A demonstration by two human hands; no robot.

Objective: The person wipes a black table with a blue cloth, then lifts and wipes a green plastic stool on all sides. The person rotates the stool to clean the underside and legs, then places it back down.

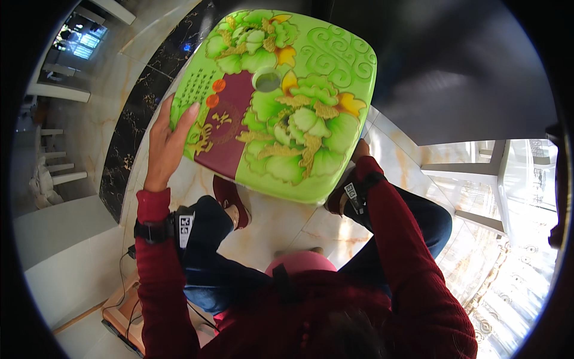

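Observation:
A green plastic stool, its seat printed with flowers, a dark red band and writing, faces up towards me as a green floral seat [287, 134] with a round hole through it. My left hand [168, 139] grips its left edge, thumb on top and the other fingers along the rim, partly hidden. At the lower right edge is my right hand [361, 150], mostly hidden by the seat; it appears to hold the edge from the side or below. The seat hides whatever legs or underside it has.
I sit on a pink seat [301, 261] above a marble-patterned tile floor [273, 233]. A black marble strip [134, 112] runs along the left. A dark panel [448, 89] stands at the upper right, white furniture legs [475, 170] below it. An orange-pink object with cables [123, 305] is at lower left.

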